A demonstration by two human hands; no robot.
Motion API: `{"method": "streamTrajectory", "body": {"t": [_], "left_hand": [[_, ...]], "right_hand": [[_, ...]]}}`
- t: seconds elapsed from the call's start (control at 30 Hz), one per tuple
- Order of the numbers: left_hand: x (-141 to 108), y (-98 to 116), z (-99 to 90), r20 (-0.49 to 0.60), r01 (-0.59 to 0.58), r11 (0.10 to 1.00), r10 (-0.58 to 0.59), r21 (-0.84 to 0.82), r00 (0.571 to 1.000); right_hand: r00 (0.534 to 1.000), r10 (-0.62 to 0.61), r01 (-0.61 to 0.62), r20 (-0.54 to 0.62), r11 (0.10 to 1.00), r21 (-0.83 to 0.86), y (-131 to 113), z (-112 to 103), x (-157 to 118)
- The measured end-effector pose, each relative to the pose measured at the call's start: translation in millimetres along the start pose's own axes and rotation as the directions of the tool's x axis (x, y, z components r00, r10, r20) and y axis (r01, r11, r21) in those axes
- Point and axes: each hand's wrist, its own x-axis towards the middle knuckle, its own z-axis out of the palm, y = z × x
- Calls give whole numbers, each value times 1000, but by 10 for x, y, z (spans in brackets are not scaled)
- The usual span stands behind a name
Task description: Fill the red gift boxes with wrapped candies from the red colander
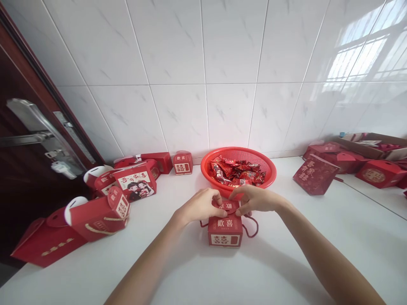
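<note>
A small red gift box [225, 231] with pale Chinese lettering stands upright on the white table in front of me. Dark red cord handles stick out at its left and right sides. My left hand [203, 207] pinches the box's top flaps from the left, thumb and fingers closed on the card. From the right, my right hand [254, 200] grips the same top flaps near the slot, its fingers bent around the edge. Right behind the box is a red plastic basket [270, 178] filled with red-wrapped candies [237, 171].
At the left lie several red gift boxes [98, 216], some with rope handles. A smaller box [182, 163] stands by the tiled wall. On the right are a tilted red box [314, 174], more red boxes [378, 173] and an open carton [365, 146]. A door handle [38, 127] is at far left.
</note>
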Motion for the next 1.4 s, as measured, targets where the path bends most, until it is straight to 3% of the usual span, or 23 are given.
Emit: {"method": "streamTrajectory", "body": {"t": [0.13, 0.3, 0.43, 0.8, 1.07, 1.23, 1.4], "left_hand": [[-32, 31, -36, -15, 18, 999, -18, 26, 1000], [-27, 35, -33, 1, 17, 1000, -17, 20, 1000], [-25, 33, -30, -2, 23, 1000, -23, 11, 1000], [-22, 28, -46, -6, 15, 999, -14, 44, 1000], [-47, 29, -69, -4, 24, 999, -24, 40, 1000], [-49, 23, -61, -27, 34, 999, -33, 32, 999], [-48, 20, -44, -60, -3, 998, 7, 59, 998]], "right_hand": [[998, -45, 50, -51, 995, 89, 3, -47, -14], [996, 23, -34, -90, 991, -131, -41, -18, -87], [997, -27, 12, -69, 978, -210, -52, 28, -120], [1000, -20, 23, 17, 985, -171, -43, 37, -62], [998, -46, 44, -39, 997, -59, 50, 32, 4], [968, -190, 199, -165, 979, 39, -74, -111, -227], [909, -348, 399, -228, 887, 234, -180, -99, -329]]}}
